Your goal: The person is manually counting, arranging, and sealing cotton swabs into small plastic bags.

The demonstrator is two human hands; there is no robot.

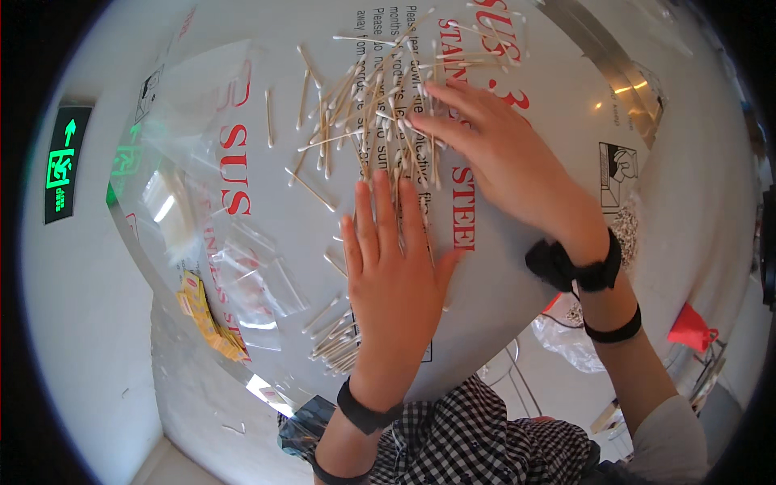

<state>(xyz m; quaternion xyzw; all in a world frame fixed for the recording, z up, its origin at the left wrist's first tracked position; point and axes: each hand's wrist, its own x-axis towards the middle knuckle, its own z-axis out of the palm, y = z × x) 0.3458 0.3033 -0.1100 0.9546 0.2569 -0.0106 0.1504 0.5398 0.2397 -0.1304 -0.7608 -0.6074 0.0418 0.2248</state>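
A loose heap of cotton swabs [368, 93] with pale wooden sticks and white tips lies crisscross on the film-covered table [493, 267]. My left hand [396, 267] rests flat at the near side of the heap, fingers stretched, covering some swabs. From the right, my right hand [513, 158] reaches to the heap's right edge. Two of its fingers extend apart among the swab tips; its other fingers are partly hidden. I see nothing held in either hand. Beside my left wrist lies a tidier bundle of swabs [338, 346], its sticks roughly side by side.
Clear plastic bags [259, 283] lie left of the hands, near a strip of yellow packets [208, 319] by the table's edge. A bag with swabs [570, 327] is below my right forearm. More swabs [625, 234] show beyond my right wrist. A metal strip [602, 48] crosses the far right.
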